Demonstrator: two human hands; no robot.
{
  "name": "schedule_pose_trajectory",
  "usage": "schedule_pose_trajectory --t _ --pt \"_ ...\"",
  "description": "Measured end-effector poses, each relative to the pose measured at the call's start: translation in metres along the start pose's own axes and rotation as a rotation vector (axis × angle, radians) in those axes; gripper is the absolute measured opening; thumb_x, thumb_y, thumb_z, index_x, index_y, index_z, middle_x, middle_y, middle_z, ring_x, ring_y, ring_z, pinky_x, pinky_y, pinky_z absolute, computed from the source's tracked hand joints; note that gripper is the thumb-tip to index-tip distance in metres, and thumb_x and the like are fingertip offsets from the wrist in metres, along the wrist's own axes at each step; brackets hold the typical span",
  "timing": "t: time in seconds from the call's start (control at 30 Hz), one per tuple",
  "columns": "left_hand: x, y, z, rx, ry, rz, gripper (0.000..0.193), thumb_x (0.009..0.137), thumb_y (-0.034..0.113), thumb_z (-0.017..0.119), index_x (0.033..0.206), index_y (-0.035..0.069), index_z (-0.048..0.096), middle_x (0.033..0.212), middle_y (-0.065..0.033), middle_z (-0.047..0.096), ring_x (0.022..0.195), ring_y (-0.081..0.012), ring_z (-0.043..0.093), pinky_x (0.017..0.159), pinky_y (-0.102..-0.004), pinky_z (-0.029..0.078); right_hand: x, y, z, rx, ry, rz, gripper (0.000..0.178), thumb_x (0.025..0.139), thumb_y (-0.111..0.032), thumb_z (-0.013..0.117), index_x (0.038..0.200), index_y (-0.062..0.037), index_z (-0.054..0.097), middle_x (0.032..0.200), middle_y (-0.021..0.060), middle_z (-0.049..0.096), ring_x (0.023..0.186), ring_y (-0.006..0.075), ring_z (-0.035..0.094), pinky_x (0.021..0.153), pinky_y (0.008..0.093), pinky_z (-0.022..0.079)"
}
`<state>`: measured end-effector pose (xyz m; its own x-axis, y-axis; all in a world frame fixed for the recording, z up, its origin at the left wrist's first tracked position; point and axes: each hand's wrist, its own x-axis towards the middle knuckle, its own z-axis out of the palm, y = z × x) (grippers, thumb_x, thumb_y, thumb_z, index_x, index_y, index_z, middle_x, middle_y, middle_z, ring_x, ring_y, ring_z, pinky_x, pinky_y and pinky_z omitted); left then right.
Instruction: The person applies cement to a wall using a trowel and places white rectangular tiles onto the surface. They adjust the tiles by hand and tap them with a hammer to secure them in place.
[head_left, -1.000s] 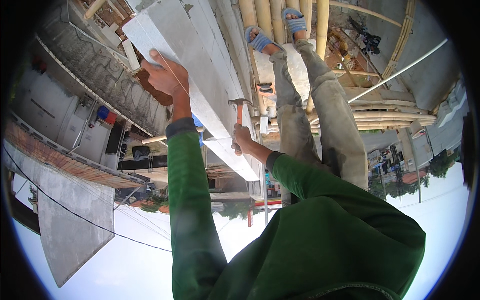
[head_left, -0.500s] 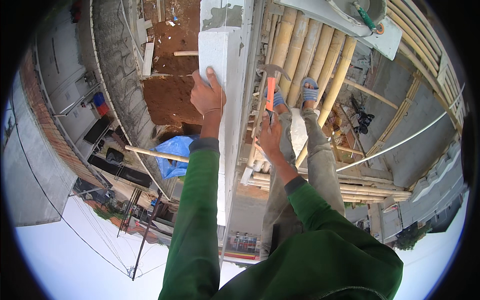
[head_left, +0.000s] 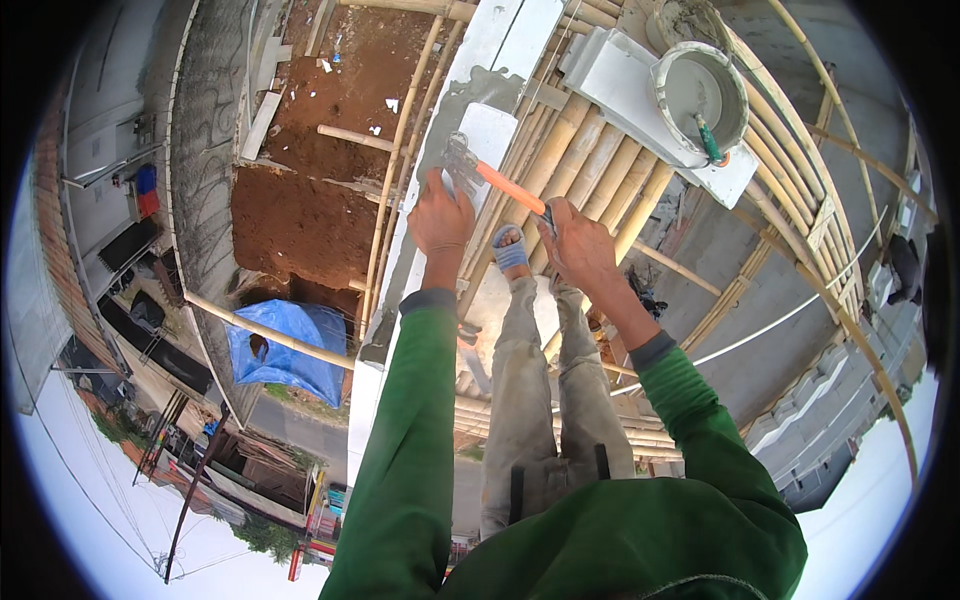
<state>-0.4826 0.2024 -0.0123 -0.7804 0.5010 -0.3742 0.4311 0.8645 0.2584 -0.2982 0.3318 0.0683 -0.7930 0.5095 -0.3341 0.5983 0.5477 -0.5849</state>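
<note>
My left hand grips a white building block by its near end, fingers bent around the edge. The block is turned up over the right side of a white block wall; how far it is off the wall I cannot tell. Grey mortar shows along the wall top beside it. My right hand is closed on the dark grip of a claw hammer with an orange shaft. The hammer's metal head is by the block and my left fingers; whether it touches them I cannot tell.
Bamboo poles form a platform under my sandalled feet. A mortar bucket with a green-handled trowel stands on white blocks at the far right. Left of the wall, a drop leads to red soil and a blue tarp.
The block that lay along the wall is now turned up, and mortar shows on the wall top. My right hand has swung the hammer from upright to leftward, toward the block. The view has turned.
</note>
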Motion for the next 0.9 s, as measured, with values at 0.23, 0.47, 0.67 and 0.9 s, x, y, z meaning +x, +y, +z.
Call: schedule_pose_trajectory --t 0.23,0.47,0.67,0.9 --pt "0.003 -0.010 0.006 -0.060 -0.059 0.005 0.047 0.083 0.027 0.067 0.126 0.009 0.056 0.100 -0.0213 0.073 0.088 -0.0415 0.073 0.077 -0.0515 0.058 0.001 -0.009 0.007 -0.024 -0.040 -0.012 0.028 0.103 -0.030 0.061 0.105 -0.0043 0.052 0.086 0.0159 0.066 0.068 0.0391 0.067 0.059 0.0495 0.054" --pt "0.003 -0.001 0.003 0.037 -0.046 -0.058 0.048 0.087 0.028 0.069 0.128 0.010 0.050 0.102 -0.0226 0.073 0.088 -0.0443 0.072 0.075 -0.0551 0.056 -0.018 0.000 0.020 0.039 -0.012 0.058 0.031 0.098 -0.030 0.067 0.110 -0.0039 0.056 0.082 0.0135 0.066 0.069 0.0333 0.069 0.057 0.0447 0.050" --pt "0.002 0.006 -0.001 0.007 -0.031 -0.043 0.053 0.107 0.052 0.040 0.126 0.005 0.055 0.104 -0.0289 0.072 0.090 -0.0468 0.070 0.075 -0.0579 0.054 -0.095 -0.010 -0.003 0.366 0.379 0.156 0.023 0.090 -0.019 0.072 0.108 -0.0061 0.064 0.077 0.0122 0.063 0.068 0.0365 0.066 0.061 0.0447 0.049" --pt "0.003 0.004 0.008 0.026 0.039 -0.003 0.056 0.108 0.051 0.040 0.132 0.004 0.057 0.111 -0.0282 0.072 0.095 -0.0479 0.070 0.080 -0.0569 0.056 -0.136 0.074 -0.067 0.256 0.685 0.734 0.022 0.096 -0.023 0.069 0.098 -0.0021 0.065 0.071 0.0163 0.064 0.064 0.0312 0.066 0.063 0.0450 0.048"
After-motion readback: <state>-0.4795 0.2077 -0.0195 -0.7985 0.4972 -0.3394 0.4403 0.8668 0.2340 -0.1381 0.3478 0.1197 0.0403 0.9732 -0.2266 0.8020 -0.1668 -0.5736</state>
